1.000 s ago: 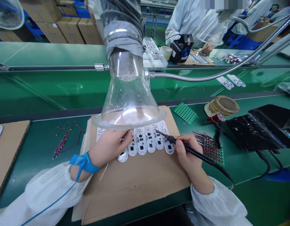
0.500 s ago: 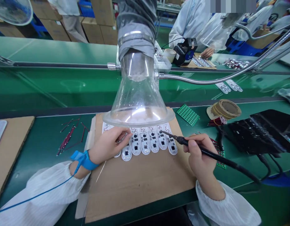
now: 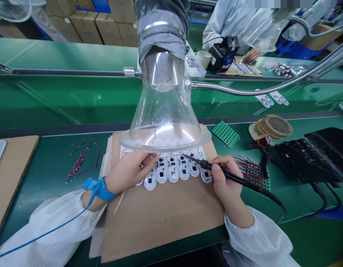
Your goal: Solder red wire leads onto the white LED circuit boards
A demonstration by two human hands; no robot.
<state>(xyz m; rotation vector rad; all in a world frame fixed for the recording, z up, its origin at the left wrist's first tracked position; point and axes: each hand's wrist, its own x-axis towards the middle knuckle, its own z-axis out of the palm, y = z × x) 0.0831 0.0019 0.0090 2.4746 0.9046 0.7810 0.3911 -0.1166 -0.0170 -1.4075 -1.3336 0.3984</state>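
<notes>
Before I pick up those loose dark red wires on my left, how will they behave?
The dark red wires look thin, so they're probably very light. Most look straight, suggesting some stiffness. Lying loose and crossed, they'd likely scatter if pushed.

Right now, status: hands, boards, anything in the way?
Right hand holding soldering iron, tip at white boards. Left hand over row's left side. Clear hood overlaps far ends.
</notes>
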